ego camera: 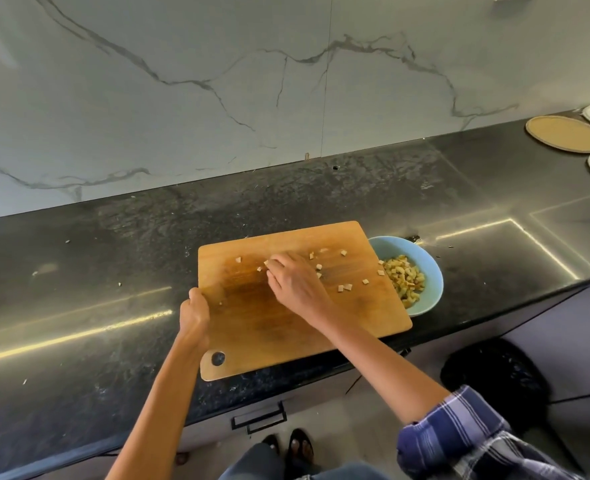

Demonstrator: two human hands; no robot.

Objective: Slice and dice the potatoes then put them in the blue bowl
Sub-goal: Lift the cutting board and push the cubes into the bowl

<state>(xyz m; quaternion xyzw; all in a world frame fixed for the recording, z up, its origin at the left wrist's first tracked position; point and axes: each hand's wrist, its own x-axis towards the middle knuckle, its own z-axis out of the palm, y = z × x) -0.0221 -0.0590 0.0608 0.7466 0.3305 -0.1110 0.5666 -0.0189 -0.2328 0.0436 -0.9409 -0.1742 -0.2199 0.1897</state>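
Left hand (193,315) gripping left edge of cutting board (286,327), fingers curled round it. Board mid-frame on dark counter (78,271), long axis lower left to upper right, right end over rim of blue bowl (433,271). Right hand (295,282) on board centre, fingers bent, touching loose potato cubes (344,287); roughly a dozen scattered. One bowl, heap of dice inside. Three plates (563,135) upper right.

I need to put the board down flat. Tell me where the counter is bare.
Bare counter lies left of the cutting board, and behind it up to the wall. It is crowded on the right: the blue bowl sits under the board's edge. Plates fill the far right corner.
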